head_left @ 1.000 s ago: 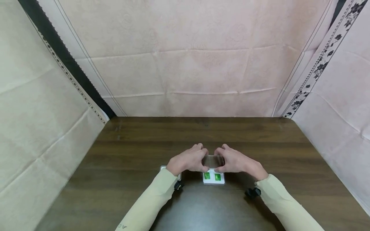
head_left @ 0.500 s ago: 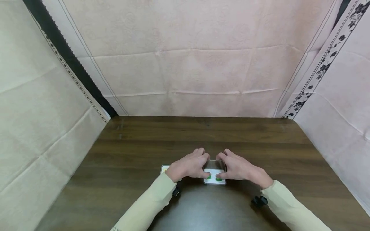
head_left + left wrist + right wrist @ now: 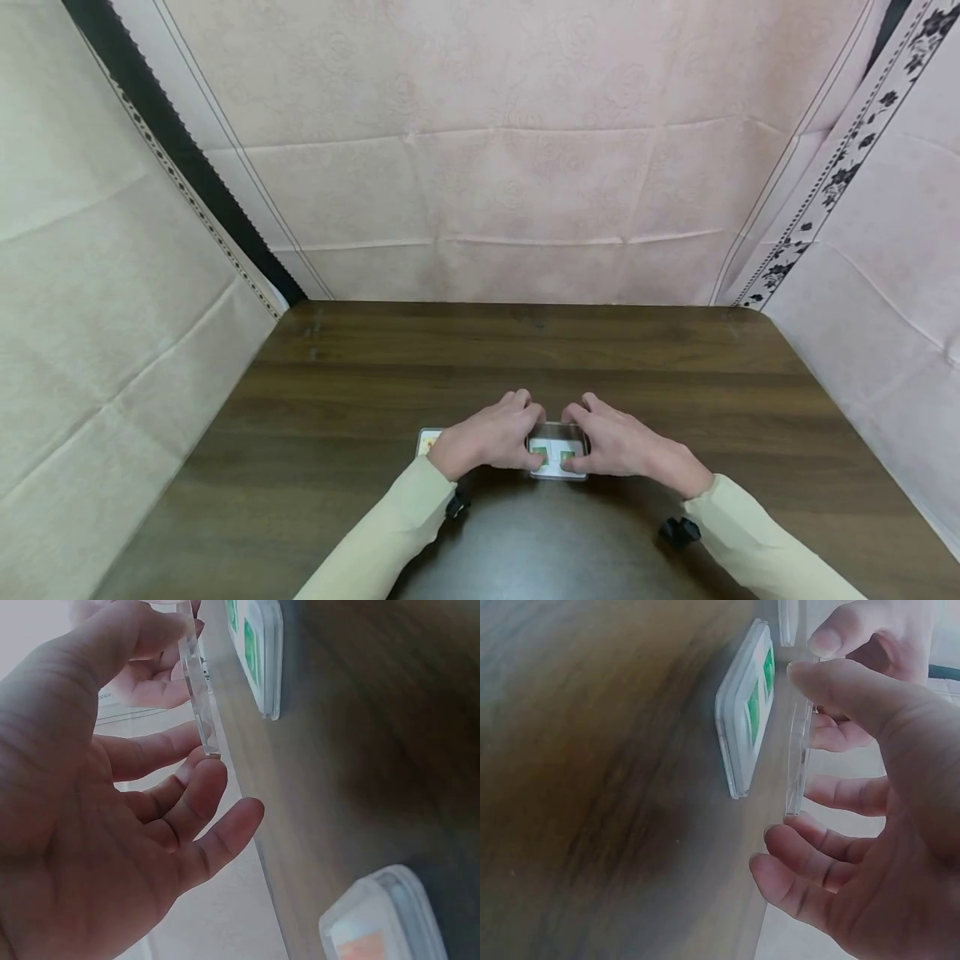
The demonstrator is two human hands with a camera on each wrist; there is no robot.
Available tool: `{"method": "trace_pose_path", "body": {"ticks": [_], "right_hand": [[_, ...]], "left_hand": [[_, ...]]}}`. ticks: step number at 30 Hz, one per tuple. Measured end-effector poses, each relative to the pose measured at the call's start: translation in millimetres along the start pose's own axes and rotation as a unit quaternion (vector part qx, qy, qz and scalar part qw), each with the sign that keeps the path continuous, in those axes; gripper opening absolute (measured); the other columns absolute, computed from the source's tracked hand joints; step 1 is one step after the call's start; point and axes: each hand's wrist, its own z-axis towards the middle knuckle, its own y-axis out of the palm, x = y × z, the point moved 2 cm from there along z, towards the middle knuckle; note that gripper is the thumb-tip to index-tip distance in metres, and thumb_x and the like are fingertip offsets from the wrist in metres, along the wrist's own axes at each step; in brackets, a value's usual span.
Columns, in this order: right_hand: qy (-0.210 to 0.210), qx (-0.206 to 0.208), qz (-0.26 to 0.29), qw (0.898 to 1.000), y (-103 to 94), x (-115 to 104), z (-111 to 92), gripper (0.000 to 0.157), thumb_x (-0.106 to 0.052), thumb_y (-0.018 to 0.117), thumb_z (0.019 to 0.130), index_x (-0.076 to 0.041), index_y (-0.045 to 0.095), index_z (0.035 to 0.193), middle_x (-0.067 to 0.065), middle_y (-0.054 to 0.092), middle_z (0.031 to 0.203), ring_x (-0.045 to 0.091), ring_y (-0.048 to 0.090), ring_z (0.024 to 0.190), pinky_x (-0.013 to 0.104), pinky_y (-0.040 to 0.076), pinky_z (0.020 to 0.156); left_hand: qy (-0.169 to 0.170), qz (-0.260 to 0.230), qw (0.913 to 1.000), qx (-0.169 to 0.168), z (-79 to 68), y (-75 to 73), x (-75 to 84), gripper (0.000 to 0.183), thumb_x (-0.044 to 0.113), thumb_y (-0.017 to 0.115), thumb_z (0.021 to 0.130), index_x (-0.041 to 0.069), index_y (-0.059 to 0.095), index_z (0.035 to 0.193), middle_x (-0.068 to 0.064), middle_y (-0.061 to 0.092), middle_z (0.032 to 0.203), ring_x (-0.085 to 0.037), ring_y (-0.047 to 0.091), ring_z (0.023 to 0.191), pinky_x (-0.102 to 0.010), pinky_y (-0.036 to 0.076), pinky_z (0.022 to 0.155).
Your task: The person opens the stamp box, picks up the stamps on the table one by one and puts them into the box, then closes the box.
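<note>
My left hand (image 3: 495, 435) and right hand (image 3: 626, 440) hold a clear plastic lid (image 3: 799, 761) between them, thumbs on the near side and fingers on the far side. Below it lies a flat white case (image 3: 739, 724) with two green squares (image 3: 251, 649). In both wrist views a gap shows between lid and case. From the head view the lid overlaps the case, so the green squares show through it. Close by my left wrist sits a second white case (image 3: 427, 440) with an orange patch (image 3: 361, 946); my hand and forearm hide part of it.
Everything rests on a dark brown wooden table (image 3: 375, 358). Pale cloth sheets (image 3: 480, 183) hang behind it and on both sides, the right one with a black flower border (image 3: 840, 179). Small black devices (image 3: 679, 531) are strapped at my wrists.
Both hands have brought the clear lid nearer to me, from beyond the green-squared case to over it. More of the second case shows beside my left wrist.
</note>
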Motion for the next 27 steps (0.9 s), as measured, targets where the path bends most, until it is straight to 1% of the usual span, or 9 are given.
{"method": "trace_pose_path", "body": {"ticks": [9,14,27], "right_hand": [[-0.010,-0.012,0.018,1.000,5.4,2,-1,0.054,-0.046,0.081,0.077,-0.018,0.057,0.117,0.002,0.047,0.099,0.011,0.048,0.075,0.024,0.043,0.061],[-0.017,-0.010,0.007,1.000,7.9,3,-2,0.054,-0.048,0.080,0.077,-0.019,0.057,0.117,0.000,0.046,0.098,0.010,0.048,0.075,0.023,0.043,0.062],[-0.010,-0.021,0.003,1.000,12.6,4,-2,0.055,-0.047,0.081,0.077,-0.020,0.056,0.117,-0.001,0.045,0.100,0.010,0.049,0.078,0.023,0.045,0.064]], "left_hand": [[-0.010,-0.006,0.9999,-0.012,-0.3,6.2,0.9,0.053,0.043,0.073,0.084,0.013,0.057,0.124,0.001,0.046,0.106,-0.011,0.044,0.094,-0.020,0.044,0.069],[-0.014,-0.003,0.9998,-0.015,-0.8,7.8,0.9,0.053,0.044,0.073,0.083,0.014,0.057,0.124,0.001,0.047,0.106,-0.011,0.044,0.094,-0.020,0.044,0.071],[-0.017,-0.001,0.9997,-0.015,-2.5,13.1,3.2,0.053,0.045,0.074,0.083,0.015,0.057,0.123,0.002,0.048,0.105,-0.010,0.044,0.091,-0.021,0.043,0.070]]}}
